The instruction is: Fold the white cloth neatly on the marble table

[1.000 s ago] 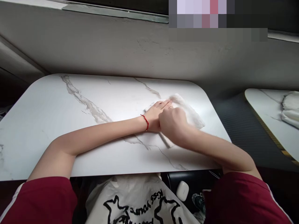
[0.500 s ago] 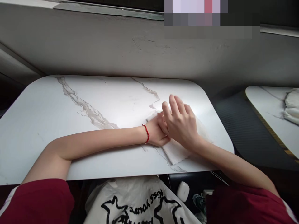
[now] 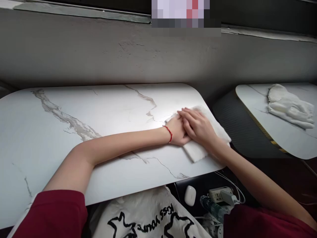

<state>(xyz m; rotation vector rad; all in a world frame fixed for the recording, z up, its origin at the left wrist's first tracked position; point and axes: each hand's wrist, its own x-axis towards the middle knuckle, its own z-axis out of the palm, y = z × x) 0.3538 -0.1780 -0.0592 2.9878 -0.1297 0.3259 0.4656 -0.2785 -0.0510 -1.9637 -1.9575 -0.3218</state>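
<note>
A white cloth (image 3: 197, 153) is spread near the right end of a marble-patterned white table (image 3: 128, 109). My left hand (image 3: 178, 133), with a red string bracelet at its wrist, lies flat on the cloth, thumb stretched to the right. Over its back rests my right hand (image 3: 199, 127), fingers stretched out and pointing left, covering most of the left fingers. The cloth's far right corner sticks out past my right wrist, close to the table's right edge.
At the right a second white table (image 3: 260, 122) bears a crumpled white cloth (image 3: 289, 105). A grey wall (image 3: 94, 49) stands behind. Below the front edge are a white rounded case (image 3: 190, 195), a bottle (image 3: 213, 207), and a power strip (image 3: 219, 194) with cables.
My right hand, raised with fingers lifted before, has come down flat onto my left hand. Both hands are nearer the table's right end, and the view has turned right.
</note>
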